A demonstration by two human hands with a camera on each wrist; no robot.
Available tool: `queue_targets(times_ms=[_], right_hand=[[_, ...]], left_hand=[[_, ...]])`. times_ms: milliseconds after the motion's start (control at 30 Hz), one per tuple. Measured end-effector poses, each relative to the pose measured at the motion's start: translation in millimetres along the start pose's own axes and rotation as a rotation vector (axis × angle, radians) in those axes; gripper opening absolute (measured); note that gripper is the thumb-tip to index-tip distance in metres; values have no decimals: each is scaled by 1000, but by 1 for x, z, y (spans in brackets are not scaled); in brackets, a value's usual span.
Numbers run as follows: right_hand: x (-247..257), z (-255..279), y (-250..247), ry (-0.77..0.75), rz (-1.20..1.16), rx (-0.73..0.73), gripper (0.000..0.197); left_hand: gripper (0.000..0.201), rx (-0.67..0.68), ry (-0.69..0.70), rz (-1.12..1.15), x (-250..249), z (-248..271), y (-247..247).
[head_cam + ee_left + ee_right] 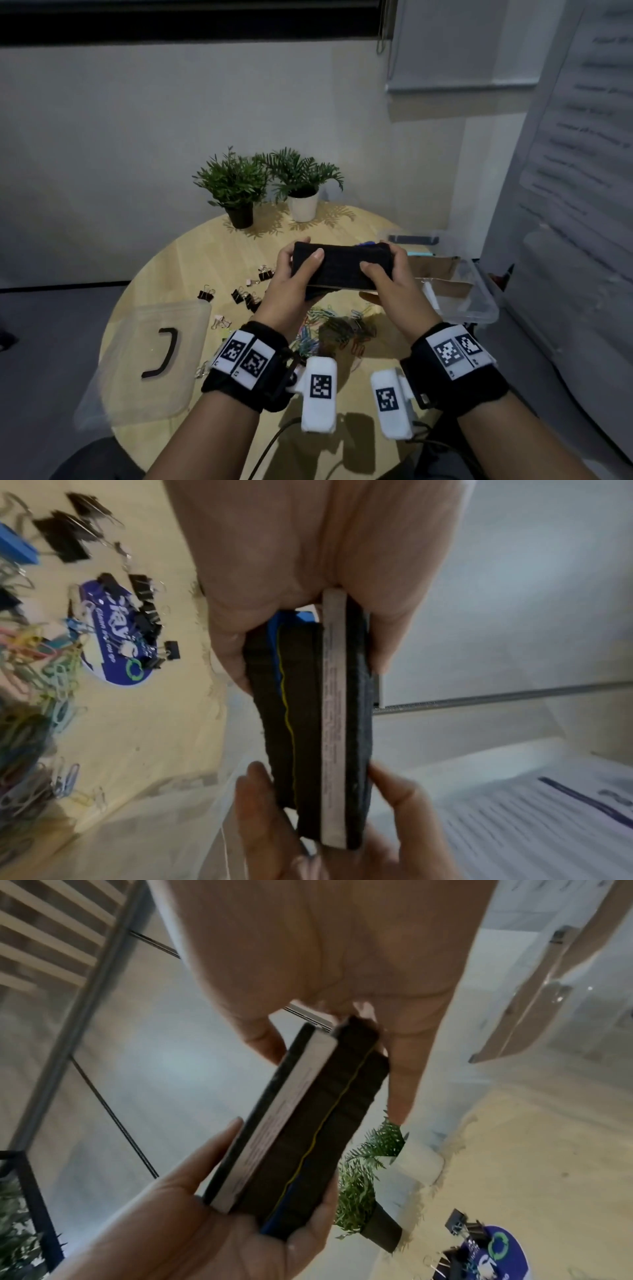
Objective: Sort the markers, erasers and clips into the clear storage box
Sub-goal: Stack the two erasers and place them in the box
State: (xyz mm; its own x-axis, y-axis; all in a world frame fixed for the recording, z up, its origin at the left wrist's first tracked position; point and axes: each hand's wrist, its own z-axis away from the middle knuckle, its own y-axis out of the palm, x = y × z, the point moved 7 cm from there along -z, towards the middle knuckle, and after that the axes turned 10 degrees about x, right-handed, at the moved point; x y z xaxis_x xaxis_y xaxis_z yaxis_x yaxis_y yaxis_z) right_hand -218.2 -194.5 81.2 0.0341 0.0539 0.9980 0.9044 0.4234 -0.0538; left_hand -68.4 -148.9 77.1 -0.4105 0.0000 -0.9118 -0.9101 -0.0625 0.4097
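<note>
The erasers are the step in hand: both hands hold a stack of whiteboard erasers (340, 265) lifted above the surface (205, 260), squared up between them; the left hand (291, 277) grips one end with its thumb over the top face and its fingers curled beneath, and the right hand (387, 277) grips the other end the same way. In the left wrist view the stack (322, 729) looks like two erasers, dark felt faces with a pale band and a blue edge between; how many exactly I cannot tell.

The clear storage box (476, 301) stands open just to the right of the hands, with cardboard dividers (435, 270) inside; its lid (147, 359) lies flat at the left edge of the surface. Binder clips (245, 294) and a heap of coloured paper clips (329, 329) lie loose below the hands, not yet sorted; a blue round sticker (116, 634) sits on the surface under some binder clips.

The next move likely calls for carrying the stack right, over the box rim, and lowering it into a compartment wide enough for it; which compartment is free cannot be told from here; the dividers look flimsy and could be knocked aside.
</note>
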Motion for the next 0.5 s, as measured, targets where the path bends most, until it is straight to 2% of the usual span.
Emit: queue_targets(times_ms=[67, 167, 333, 400, 500], right_hand=[[7, 2, -11, -42, 41, -47, 52], [17, 2, -31, -72, 94, -74, 56], [28, 0, -71, -29, 227, 10, 78], [28, 0, -81, -19, 169, 50, 76], [18, -3, -92, 69, -183, 117, 51]], left_hand=[[31, 22, 27, -60, 1, -3, 13], [35, 75, 14, -136, 2, -7, 29], [45, 304, -67, -483, 0, -23, 56], [56, 361, 10, -634, -9, -31, 65], [65, 342, 260, -972, -24, -39, 85]])
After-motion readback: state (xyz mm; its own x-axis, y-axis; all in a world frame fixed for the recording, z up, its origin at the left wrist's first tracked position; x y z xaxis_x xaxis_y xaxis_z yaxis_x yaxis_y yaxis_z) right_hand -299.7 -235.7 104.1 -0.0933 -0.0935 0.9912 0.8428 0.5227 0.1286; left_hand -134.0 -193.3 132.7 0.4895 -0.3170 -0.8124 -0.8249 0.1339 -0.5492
